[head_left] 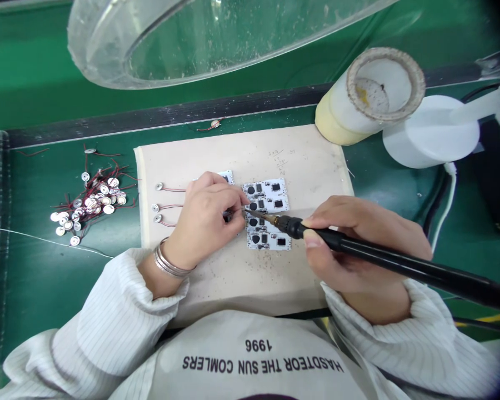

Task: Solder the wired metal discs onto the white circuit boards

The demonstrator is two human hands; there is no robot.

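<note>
My right hand (364,253) grips a black soldering iron (441,273) like a pen. Its tip points left and meets the left edge of the white circuit boards (281,191), which carry black chips and round black parts. Against that same edge, close to the iron's tip, the thumb and index finger of my left hand (210,208) are pinched together; what lies between them is too small to make out. Another white board (226,176) is partly covered by my left hand. Small round discs with red wires (157,218) lie left of that hand, their wires running under it.
The boards rest on a beige mat (316,166) over a green table (45,283). A heap of wired discs (94,205) lies at left. A yellow-white cup (337,111) and a white round base (433,133) stand back right. A clear ring-shaped cover (104,50) hangs overhead.
</note>
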